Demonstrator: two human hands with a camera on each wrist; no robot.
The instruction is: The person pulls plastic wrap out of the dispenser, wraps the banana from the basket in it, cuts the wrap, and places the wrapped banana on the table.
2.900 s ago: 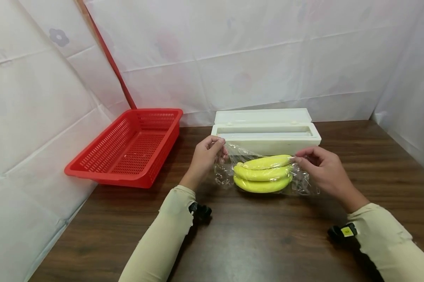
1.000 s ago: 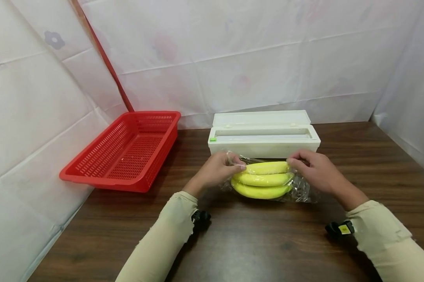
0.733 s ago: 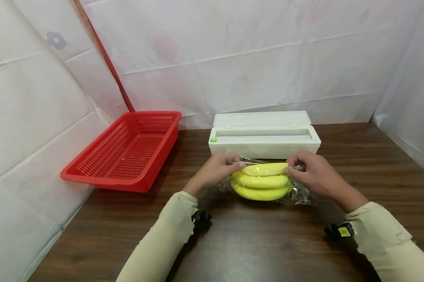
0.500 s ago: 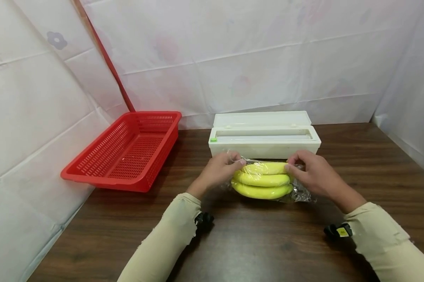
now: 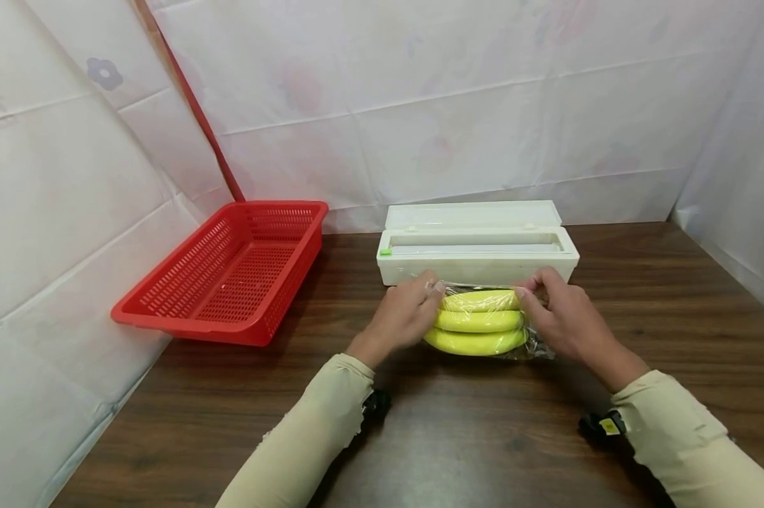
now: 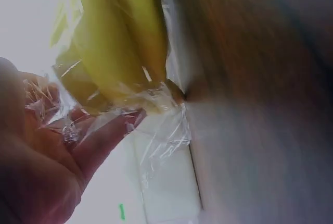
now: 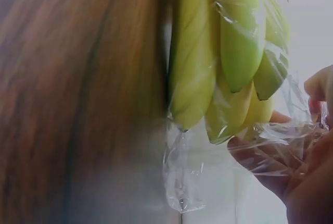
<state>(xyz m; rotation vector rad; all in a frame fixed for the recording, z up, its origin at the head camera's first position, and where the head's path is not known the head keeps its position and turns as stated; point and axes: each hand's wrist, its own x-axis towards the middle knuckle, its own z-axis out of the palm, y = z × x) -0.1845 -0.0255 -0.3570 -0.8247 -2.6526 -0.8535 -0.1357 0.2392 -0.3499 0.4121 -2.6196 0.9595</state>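
Bananas (image 5: 477, 321) lie mid-table, just before the box (image 5: 477, 254) | our left hand (image 5: 403, 317) and right hand (image 5: 556, 317) each pinch film (image 5: 537, 346) at an end | risk: thin film may tear or bunch if we pull unevenly | versus earlier: hands closer in, film tighter on the fruit

Your way past the bananas (image 5: 477, 321) is blocked behind by the white dispenser box (image 5: 477, 254). The red basket (image 5: 229, 271) stands left; near tabletop (image 5: 470, 437) is free.
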